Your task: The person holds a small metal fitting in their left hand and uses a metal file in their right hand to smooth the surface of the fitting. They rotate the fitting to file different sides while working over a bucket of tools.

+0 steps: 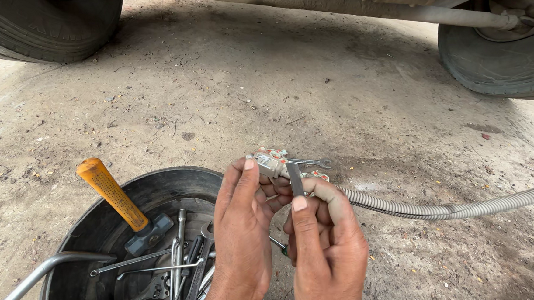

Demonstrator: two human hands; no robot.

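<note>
My left hand [242, 230] pinches the metal end fitting [269, 162] of a grey ribbed flexible cable [440, 209]. The cable runs off to the right edge over the dirt. My right hand [327, 244] grips the cable just behind the fitting and holds a small flat dark metal piece [295, 179] upright between thumb and fingers. A thin open-ended spanner [311, 162] and a scrap of coloured wrapper [277, 153] lie on the ground just beyond my fingers.
A black round tub [100, 229] at lower left holds several spanners [182, 267], an orange-handled hammer [114, 197] and a grey metal bar [39, 276]. Two vehicle tyres [47, 27] [497, 62] and an undercarriage pipe [332, 3] stand at the top.
</note>
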